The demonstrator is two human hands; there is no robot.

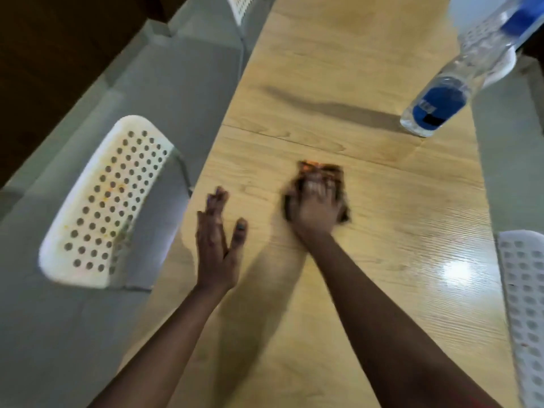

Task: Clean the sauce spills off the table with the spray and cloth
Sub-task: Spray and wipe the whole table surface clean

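Pale wood-grain laminate makes up the table (368, 219), a long narrow top with a seam running across it just beyond the hands and a bright glare patch toward the right edge; grey floor shows on both sides, and white perforated chairs sit close by, one chair (103, 201) to the left with orange flecks on its back and another chair (524, 304) at the right edge. On the table, the right hand (315, 207) presses down on a dark crumpled cloth (321, 172), whose far edge carries an orange smear; blur hides whether the fingers lie flat or curl into the fabric. Just beside it, the left hand (217, 245) lies flat with its fingers straight and spread, holding nothing. A clear bottle (441, 104) with a blue label, likely the spray, stands well apart near the far right edge; its top is too blurred to tell. I see no sauce on the bare wood around the cloth, so any left probably sits under it. The main risk is that the already soiled cloth smears orange back across the wood rather than lifting it. A wide stroke to the right could also knock the bottle, which stands near the edge.
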